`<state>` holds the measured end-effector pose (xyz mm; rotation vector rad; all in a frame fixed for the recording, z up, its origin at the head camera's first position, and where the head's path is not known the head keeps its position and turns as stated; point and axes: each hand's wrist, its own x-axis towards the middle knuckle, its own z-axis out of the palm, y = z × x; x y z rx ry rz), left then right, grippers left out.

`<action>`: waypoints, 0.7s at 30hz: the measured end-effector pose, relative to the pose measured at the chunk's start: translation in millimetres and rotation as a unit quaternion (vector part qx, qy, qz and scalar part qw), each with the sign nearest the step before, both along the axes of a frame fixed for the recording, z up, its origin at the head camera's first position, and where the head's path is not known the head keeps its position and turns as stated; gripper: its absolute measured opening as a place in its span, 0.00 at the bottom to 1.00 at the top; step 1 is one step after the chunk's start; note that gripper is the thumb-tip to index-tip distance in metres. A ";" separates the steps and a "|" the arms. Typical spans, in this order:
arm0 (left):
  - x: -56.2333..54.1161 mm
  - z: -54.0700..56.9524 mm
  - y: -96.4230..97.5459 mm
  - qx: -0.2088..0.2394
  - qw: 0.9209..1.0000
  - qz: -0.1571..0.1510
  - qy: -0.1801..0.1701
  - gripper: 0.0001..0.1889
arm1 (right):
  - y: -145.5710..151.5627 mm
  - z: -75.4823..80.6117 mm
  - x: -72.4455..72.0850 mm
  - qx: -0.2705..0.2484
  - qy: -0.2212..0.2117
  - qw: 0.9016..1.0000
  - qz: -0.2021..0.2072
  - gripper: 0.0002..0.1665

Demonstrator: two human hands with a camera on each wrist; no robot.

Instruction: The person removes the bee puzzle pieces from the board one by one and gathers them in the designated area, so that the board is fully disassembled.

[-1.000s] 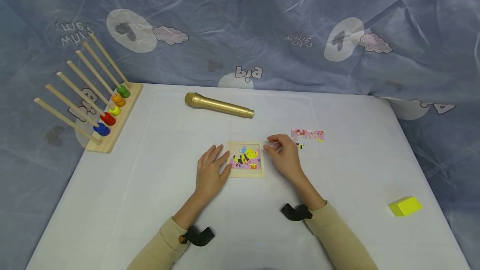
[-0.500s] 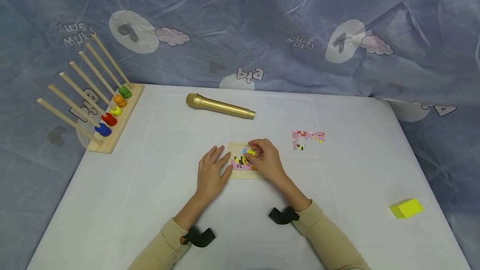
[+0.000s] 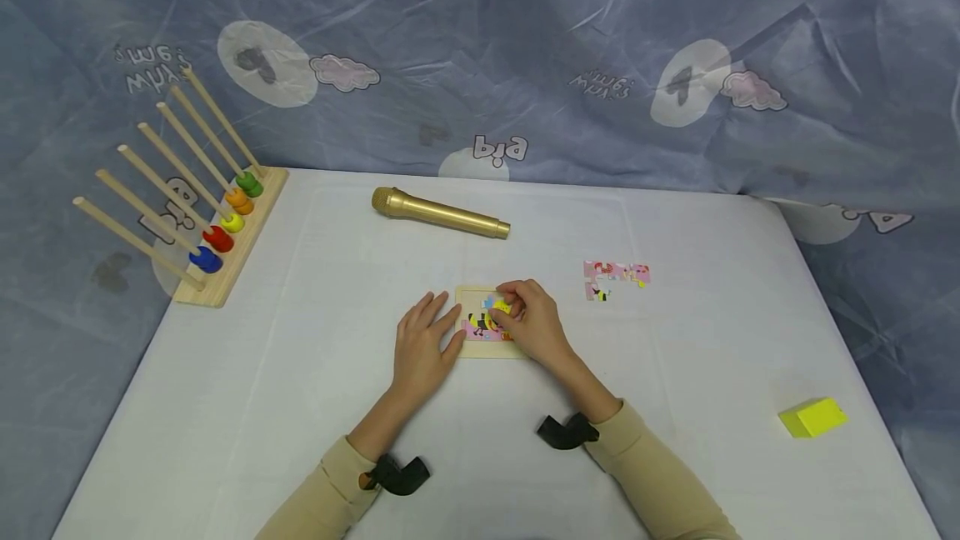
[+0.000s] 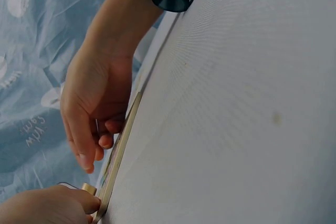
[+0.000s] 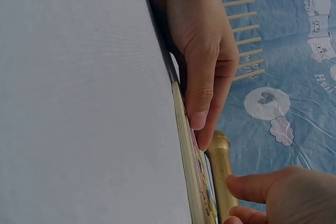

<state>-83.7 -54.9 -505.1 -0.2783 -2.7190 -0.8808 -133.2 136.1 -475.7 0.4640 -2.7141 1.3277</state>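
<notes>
A wooden puzzle frame (image 3: 489,349) lies flat on the white table, partly filled with pieces forming a bee picture (image 3: 480,325); its upper left part shows bare wood. My left hand (image 3: 422,348) rests at the frame's left side, fingers spread, thumb and index fingertips right at its edge. Over the frame's right half, my right hand (image 3: 537,325) reaches in with fingers bent; its thumb and index tips are apart, close over the yellow pieces. No piece shows between them in the wrist views. The right hand covers the frame's right edge in the head view.
Loose pink puzzle pieces (image 3: 617,271) lie right of the frame. Behind it is a gold microphone (image 3: 441,214). A wooden peg rack (image 3: 232,261) with colored beads stands at the back left, and a yellow block (image 3: 813,417) lies at the right. A blue printed cloth (image 3: 480,65) hangs behind.
My right hand has moved left from beside the frame to over its right half, then stayed nearly still. The left hand keeps its place at the frame's left side.
</notes>
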 end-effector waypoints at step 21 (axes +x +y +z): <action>-0.3 -0.4 0.2 0.002 1.000 0.001 -0.001 0.20 | -2.1 -0.6 1.7 0.049 -0.012 0.999 -0.006 0.16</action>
